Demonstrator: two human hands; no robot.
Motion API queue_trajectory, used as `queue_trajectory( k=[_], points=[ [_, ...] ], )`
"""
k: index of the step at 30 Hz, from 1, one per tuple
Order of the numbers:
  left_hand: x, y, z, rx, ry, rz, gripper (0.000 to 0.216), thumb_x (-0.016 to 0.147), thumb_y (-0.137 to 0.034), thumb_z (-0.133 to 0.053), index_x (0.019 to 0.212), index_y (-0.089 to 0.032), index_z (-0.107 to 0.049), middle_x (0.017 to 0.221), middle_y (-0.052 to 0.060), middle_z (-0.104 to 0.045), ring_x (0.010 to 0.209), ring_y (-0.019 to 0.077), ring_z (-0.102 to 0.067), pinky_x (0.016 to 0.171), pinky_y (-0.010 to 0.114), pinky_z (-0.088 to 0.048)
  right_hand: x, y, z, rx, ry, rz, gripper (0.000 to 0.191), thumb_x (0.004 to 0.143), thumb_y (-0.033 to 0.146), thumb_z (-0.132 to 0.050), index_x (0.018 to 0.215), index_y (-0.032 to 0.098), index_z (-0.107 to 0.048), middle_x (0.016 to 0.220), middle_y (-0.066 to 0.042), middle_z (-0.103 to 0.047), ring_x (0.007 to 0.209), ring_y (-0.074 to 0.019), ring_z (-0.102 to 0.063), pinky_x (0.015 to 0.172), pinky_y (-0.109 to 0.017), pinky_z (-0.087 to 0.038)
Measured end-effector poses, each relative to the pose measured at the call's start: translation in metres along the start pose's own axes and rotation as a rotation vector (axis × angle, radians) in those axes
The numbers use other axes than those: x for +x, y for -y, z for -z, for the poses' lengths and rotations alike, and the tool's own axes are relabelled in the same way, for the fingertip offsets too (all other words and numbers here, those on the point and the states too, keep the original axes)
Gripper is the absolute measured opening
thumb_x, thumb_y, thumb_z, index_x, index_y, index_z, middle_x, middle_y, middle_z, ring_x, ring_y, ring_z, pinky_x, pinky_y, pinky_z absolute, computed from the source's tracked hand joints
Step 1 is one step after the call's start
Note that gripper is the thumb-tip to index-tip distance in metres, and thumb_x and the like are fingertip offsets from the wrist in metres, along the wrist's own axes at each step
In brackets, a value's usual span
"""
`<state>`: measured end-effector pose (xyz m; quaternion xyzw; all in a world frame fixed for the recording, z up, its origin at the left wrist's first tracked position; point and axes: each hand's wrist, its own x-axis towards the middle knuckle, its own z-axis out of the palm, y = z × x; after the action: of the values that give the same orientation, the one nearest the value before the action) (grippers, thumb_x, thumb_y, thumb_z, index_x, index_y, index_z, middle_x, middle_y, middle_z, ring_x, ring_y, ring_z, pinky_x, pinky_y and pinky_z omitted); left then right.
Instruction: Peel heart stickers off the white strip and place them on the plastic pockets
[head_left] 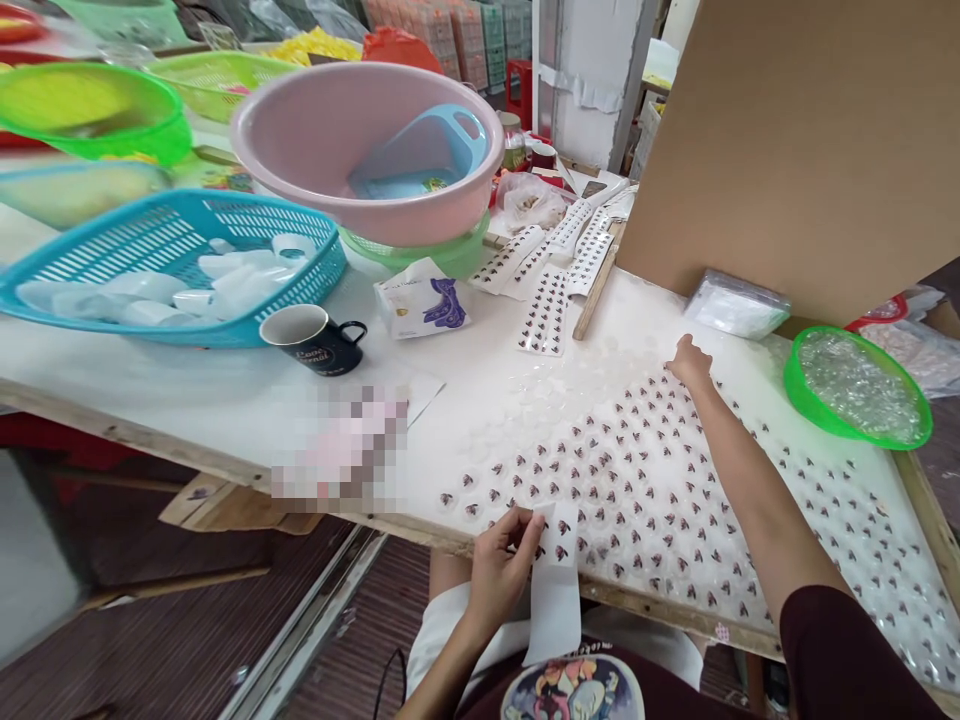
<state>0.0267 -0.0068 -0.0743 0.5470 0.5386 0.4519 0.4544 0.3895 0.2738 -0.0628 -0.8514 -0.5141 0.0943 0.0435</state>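
My left hand point(501, 562) pinches a white sticker strip point(553, 590) at the table's near edge; the strip hangs down over the edge with two small dark stickers near its top. My right hand point(690, 362) reaches far across the white table point(225, 400), fingers curled down on the far end of a field of clear round caps point(660, 480). Most of these caps carry a small dark sticker. What, if anything, the right fingers hold is hidden.
More sticker strips point(551, 290) lie at the back beside a wooden stick point(595, 290). A green bowl of clear caps point(857, 385) sits right, under a cardboard sheet point(795, 140). A black mug point(315, 340), tissue pack point(421, 298), blue basket point(172, 265) and pink basin point(367, 150) stand left.
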Motion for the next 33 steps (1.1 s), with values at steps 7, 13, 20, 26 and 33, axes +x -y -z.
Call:
queue_trajectory(
  k=[7,13,20,26,33],
  points=[
    [-0.001,-0.003,0.0,-0.005,0.002,0.005,0.037,0.094,-0.042,-0.055,0.066,-0.018,-0.051,0.059,-0.004,-0.044,0.054,0.0107,-0.04,0.053,0.022,-0.034,-0.012,-0.01,0.011,0.113,-0.095,0.026,0.038,0.081,0.026,-0.06,0.117,0.02,-0.05,0.108,-0.01,-0.065,0.108,-0.029,-0.06,0.101,-0.047,-0.035],
    [0.0,-0.006,0.0,-0.018,-0.003,-0.001,0.036,0.093,-0.042,-0.055,0.065,-0.019,-0.051,0.057,-0.004,-0.044,0.053,0.0107,-0.039,0.052,0.022,-0.034,-0.019,-0.007,0.007,0.319,-0.012,0.134,0.019,0.081,0.031,-0.056,0.09,0.02,-0.068,0.092,-0.004,-0.074,0.084,-0.019,-0.065,0.079,-0.03,-0.049],
    [0.0,-0.009,0.001,-0.02,-0.005,0.013,0.037,0.093,-0.043,-0.056,0.065,-0.019,-0.052,0.056,-0.003,-0.045,0.052,0.0109,-0.04,0.052,0.022,-0.035,-0.02,-0.005,-0.004,0.39,0.082,0.128,0.014,0.074,0.024,-0.061,0.077,0.017,-0.073,0.08,-0.005,-0.076,0.073,-0.0171,-0.068,0.067,-0.025,-0.049],
    [0.0,-0.008,0.0,-0.029,-0.009,0.007,0.036,0.094,-0.04,-0.055,0.066,-0.018,-0.052,0.057,-0.004,-0.044,0.052,0.0104,-0.039,0.051,0.022,-0.033,-0.022,0.003,-0.003,0.29,0.094,0.089,0.006,0.07,0.015,-0.064,0.069,0.019,-0.068,0.081,-0.006,-0.076,0.079,-0.0198,-0.068,0.07,-0.027,-0.049],
    [-0.001,-0.005,0.0,-0.036,-0.008,0.016,0.035,0.094,-0.04,-0.056,0.066,-0.018,-0.052,0.057,-0.004,-0.045,0.052,0.0106,-0.04,0.052,0.022,-0.033,-0.027,0.017,0.001,0.16,0.016,0.054,0.013,0.072,0.018,-0.068,0.083,0.021,-0.061,0.08,-0.004,-0.069,0.095,-0.0267,-0.064,0.099,-0.044,-0.039]
  ],
)
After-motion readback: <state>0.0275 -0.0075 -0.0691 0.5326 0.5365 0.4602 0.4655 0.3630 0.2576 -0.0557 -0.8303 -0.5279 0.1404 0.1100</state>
